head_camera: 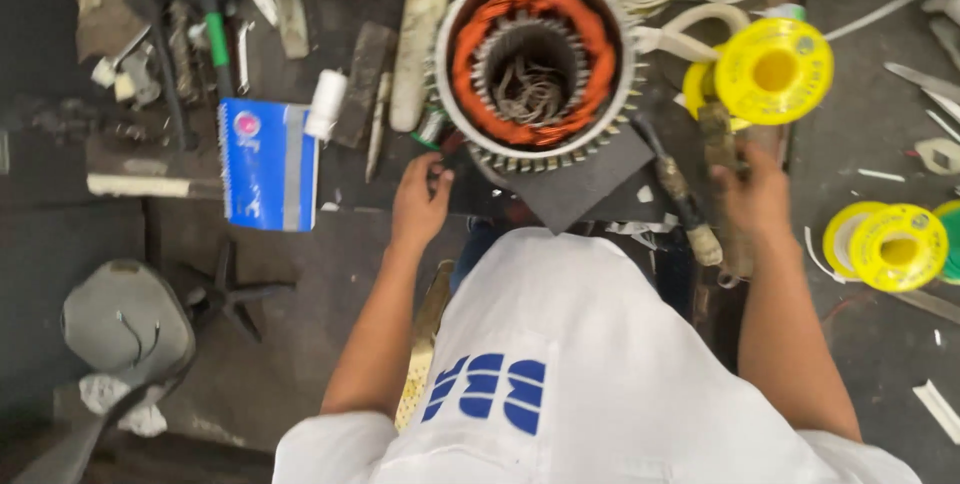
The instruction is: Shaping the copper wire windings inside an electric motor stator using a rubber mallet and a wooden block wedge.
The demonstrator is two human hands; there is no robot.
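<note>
The right hand [752, 194] is closed around the handle of a worn, rusty tool [722, 176], its grip wrapped round the upper part while the shaft runs down below the fingers. The left hand [418, 206] reaches to the edge of a dark flat sheet [580, 187] that lies under the motor stator; its fingertips touch that edge, but whether the grip is pinched on anything cannot be told.

The motor stator [535, 54] stands between the two hands, a round metal housing seen from above, with orange copper windings in a ring and a tangle of grey wire at its centre. A second tool with a pale, dirty handle [690, 214] lies just beside the right hand, slanting away from the stator.

A yellow spool [775, 71] sits just above the right hand, and another yellow spool [898, 247] lies farther to the right on the floor. Left of the stator a blue and white packet [265, 164] lies flat, with a small white tube [325, 104] touching its upper corner. A hammer with a green handle [215, 29] rests among scattered tools near the top left.
</note>
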